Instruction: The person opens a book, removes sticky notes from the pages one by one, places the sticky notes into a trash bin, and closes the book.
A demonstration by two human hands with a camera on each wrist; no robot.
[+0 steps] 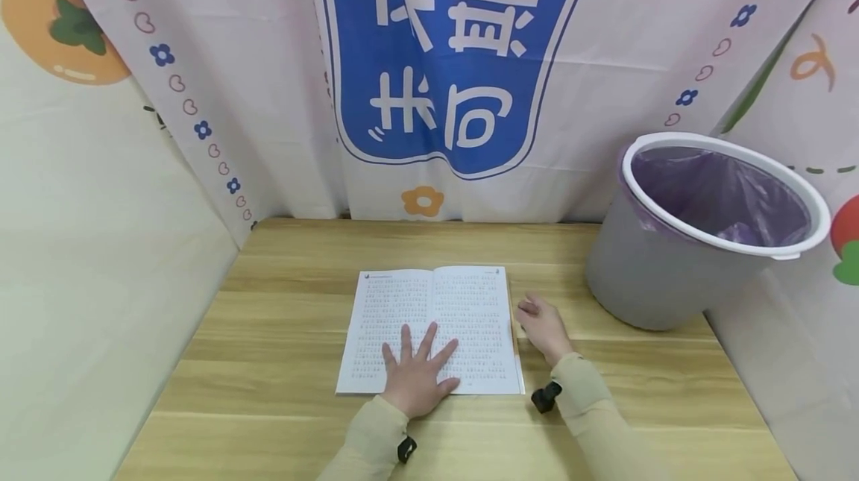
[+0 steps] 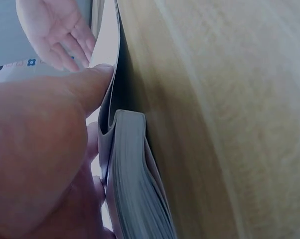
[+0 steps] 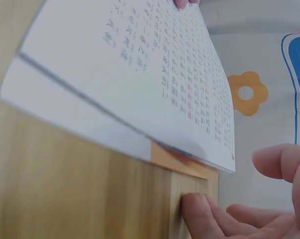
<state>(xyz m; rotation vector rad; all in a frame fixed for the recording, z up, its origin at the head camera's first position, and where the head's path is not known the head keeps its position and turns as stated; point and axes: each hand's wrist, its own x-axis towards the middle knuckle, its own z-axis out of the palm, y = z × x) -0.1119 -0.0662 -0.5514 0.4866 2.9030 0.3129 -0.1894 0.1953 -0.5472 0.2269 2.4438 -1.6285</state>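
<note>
An open book (image 1: 470,317) with printed white pages lies flat on the wooden table. My left hand (image 1: 412,384) presses with spread fingers across its lower middle, over both pages near the spine. In the left wrist view, the left thumb (image 2: 92,84) rests along the near edge of the book (image 2: 135,174), whose thick page stack shows end-on. Just off the book's right edge is my right hand (image 1: 545,329), its fingers loosely bent. The right wrist view shows its thumb and fingers (image 3: 200,214) apart with nothing between them, near the far page corner.
A grey bin (image 1: 651,272) with a white rim and purple liner stands at the table's right. A printed curtain (image 1: 282,93) hangs behind the table (image 1: 268,362), with pale fabric at both sides. Each wrist carries a small black device.
</note>
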